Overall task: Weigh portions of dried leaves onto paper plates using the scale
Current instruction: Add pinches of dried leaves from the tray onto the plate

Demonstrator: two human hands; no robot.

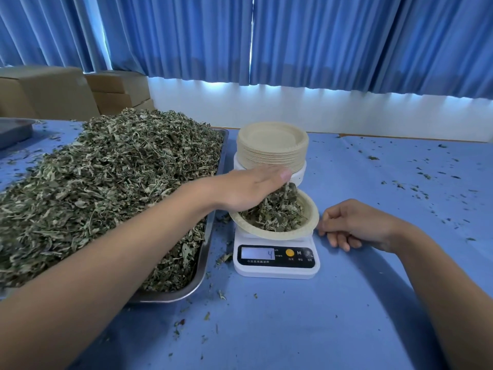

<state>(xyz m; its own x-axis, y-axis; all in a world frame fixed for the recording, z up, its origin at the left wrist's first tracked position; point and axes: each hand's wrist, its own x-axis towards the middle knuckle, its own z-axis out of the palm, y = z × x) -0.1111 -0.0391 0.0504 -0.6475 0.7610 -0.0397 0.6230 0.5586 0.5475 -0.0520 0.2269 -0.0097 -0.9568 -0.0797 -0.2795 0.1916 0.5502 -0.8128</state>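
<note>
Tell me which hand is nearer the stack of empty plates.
Left. The left hand is just in front of the stack, over the filled plate; the right hand rests right of the scale.

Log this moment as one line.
left hand: over plate, in leaves | plate: on scale | display: 4 | right hand: idle beside plate

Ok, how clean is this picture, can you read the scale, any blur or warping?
Head view throughout: the scale display reads 4, sharp; leaves under the left hand smear with motion; the wide lens bends the table edge; daylight glows below the curtains.
</note>
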